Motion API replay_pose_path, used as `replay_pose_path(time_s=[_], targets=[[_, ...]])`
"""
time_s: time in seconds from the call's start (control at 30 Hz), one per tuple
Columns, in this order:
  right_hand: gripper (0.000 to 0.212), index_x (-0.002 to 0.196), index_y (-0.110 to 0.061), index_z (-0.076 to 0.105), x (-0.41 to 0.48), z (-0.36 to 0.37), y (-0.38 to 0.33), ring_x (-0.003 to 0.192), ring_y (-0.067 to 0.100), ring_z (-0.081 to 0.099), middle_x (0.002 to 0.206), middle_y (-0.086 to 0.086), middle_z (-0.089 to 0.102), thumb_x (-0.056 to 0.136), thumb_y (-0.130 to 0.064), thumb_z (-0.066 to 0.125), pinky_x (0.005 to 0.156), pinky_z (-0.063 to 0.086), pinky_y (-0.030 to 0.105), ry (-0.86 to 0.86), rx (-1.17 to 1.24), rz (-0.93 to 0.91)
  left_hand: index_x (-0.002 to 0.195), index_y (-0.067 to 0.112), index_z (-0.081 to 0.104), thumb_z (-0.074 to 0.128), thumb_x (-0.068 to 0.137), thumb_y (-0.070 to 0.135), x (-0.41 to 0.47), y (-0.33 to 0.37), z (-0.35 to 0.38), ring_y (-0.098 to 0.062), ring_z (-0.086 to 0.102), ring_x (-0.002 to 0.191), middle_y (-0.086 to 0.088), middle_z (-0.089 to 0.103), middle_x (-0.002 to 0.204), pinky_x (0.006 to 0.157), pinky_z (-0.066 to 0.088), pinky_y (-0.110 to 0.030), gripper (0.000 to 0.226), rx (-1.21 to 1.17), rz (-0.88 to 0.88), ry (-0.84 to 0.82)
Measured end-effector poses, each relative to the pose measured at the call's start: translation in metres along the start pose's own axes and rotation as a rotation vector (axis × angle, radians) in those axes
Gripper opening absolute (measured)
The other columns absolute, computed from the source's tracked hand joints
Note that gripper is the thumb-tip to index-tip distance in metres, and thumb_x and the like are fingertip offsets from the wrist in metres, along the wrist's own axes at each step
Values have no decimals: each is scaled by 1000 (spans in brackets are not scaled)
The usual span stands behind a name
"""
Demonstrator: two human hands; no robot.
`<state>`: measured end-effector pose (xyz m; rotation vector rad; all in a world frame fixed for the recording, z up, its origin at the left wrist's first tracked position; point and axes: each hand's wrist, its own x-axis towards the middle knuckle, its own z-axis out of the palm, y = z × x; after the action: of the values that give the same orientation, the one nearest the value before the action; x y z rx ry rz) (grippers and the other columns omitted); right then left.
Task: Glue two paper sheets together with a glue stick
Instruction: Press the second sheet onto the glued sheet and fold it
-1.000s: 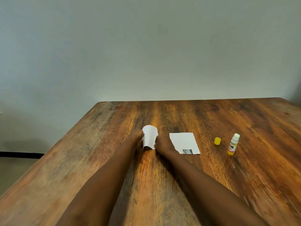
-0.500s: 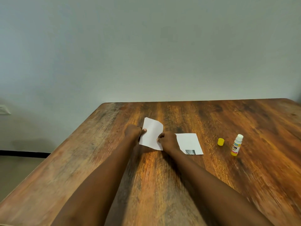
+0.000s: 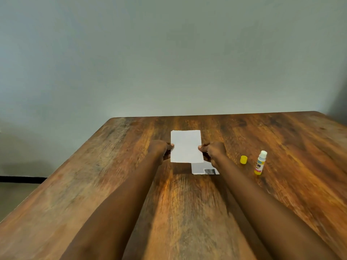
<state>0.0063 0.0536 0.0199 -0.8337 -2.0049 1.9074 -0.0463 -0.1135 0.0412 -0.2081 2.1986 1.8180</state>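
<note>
Nearest the camera, two bare forearms reach out over the wooden table [image 3: 187, 212] toward its middle. At their ends the left hand [image 3: 159, 150] and the right hand [image 3: 214, 152] each pinch a side edge of the same white sheet [image 3: 186, 146], thumb on top and the other fingers curled behind, so both hands are closed on the paper and carry nothing else.

What has just changed is the sheet itself. A second ago it was curled into a loose roll between the hands, well left of the other paper; half a second ago it was partly opened and tilted. Now it is spread flat and square, held up off the wood with its shadow below, and its lower right corner overlaps the second sheet [image 3: 199, 168], which lies flat on the table with a small dark printed patch near its front edge. Most of that lower sheet is now hidden behind the raised one and the right hand.

This reads as lining the two sheets up before pressing them together. Whether glue is already on either face cannot be told.

To the right, apart from the papers, the yellow cap [image 3: 243, 159] stands beside the uncapped glue stick [image 3: 260, 163], which is upright and untouched. Beyond the table's far edge is a plain grey wall [image 3: 169, 53].
</note>
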Motion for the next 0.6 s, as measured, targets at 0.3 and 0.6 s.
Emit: replay_pose_path(time_s=[0.3, 0.6], targets=[[16, 90, 12, 68, 16, -45, 6, 73, 29, 64, 97, 23, 69, 78, 2, 71, 63, 54, 35, 53, -280, 9, 103, -9, 67, 70, 81, 4, 1, -10, 46, -26, 69, 82, -22, 69, 103, 80, 59, -37, 26, 172, -22, -31], [22, 92, 10, 67, 21, -52, 15, 80, 30, 64, 99, 22, 69, 74, 0, 74, 64, 45, 29, 88, -397, -5, 108, -7, 64, 69, 81, 1, -4, -12, 62, -28, 67, 97, -19, 67, 110, 69, 57, -33, 29, 238, -5, -34]])
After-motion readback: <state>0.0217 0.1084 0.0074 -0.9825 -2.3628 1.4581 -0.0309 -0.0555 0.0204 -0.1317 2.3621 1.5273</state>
